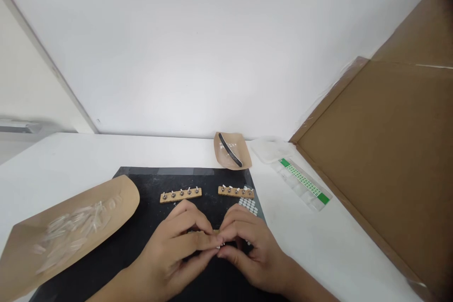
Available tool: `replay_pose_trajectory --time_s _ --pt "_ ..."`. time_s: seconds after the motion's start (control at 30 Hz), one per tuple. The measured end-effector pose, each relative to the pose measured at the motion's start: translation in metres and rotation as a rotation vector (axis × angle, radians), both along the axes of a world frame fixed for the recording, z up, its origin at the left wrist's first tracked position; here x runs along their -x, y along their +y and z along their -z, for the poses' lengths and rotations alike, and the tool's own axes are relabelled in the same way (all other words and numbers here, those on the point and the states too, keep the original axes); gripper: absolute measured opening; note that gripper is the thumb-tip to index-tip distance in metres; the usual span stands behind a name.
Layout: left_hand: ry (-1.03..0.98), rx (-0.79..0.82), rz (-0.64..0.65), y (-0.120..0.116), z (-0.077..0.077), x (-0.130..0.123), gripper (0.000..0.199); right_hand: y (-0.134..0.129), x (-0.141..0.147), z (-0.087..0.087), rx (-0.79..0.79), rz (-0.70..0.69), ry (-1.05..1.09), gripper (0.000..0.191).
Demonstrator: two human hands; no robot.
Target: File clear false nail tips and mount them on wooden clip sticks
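My left hand (186,245) and my right hand (249,247) meet over the black mat (148,217), fingertips pinched together. Between them shows a sliver of a tiny whitish piece (220,246), mostly covered by the fingers; its kind is unclear. Just beyond the hands lie two wooden strips, the left one (180,196) and the right one (236,192), each bearing a row of several small metal posts with white tips. Part of another wooden strip is visible behind my fingers. A sheet of white oval stickers (248,205) lies beside my right hand, partly hidden by it.
At left, a large brown paper tray (129,188) holds clear plastic slivers. A small paper tray (246,151) at the back carries a dark curved nail file (230,150). On the right lie a clear packet with a green label (304,181) and a tall cardboard sheet (382,151).
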State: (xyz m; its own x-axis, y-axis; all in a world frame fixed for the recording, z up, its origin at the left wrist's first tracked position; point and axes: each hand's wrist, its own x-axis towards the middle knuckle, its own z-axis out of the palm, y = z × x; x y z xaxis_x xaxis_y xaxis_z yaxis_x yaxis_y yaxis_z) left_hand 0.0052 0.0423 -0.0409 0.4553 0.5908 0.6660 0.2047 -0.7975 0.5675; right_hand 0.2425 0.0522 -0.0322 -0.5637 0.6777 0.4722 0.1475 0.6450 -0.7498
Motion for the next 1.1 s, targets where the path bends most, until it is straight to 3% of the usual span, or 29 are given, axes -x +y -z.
replay_pose_trajectory --time_s 0.23,0.4,0.73,0.97,1.1 --pt "-0.091 0.196 0.003 -0.001 0.004 -0.003 0.027 0.001 0.003 0.011 0.043 0.07 0.088 0.026" --pt "-0.14 0.243 0.025 0.001 0.003 -0.005 0.025 0.0 0.005 0.01 0.039 0.062 0.107 0.032" --pt "-0.171 0.287 -0.013 -0.002 -0.006 -0.008 0.013 -0.001 0.003 0.008 -0.017 0.033 0.116 0.027" --pt "-0.163 0.3 0.06 0.002 -0.008 -0.003 0.014 -0.001 0.002 0.006 -0.014 0.023 0.087 0.027" --pt "-0.111 0.289 0.01 0.001 -0.013 -0.002 0.011 -0.002 0.002 0.005 0.026 0.041 0.054 0.023"
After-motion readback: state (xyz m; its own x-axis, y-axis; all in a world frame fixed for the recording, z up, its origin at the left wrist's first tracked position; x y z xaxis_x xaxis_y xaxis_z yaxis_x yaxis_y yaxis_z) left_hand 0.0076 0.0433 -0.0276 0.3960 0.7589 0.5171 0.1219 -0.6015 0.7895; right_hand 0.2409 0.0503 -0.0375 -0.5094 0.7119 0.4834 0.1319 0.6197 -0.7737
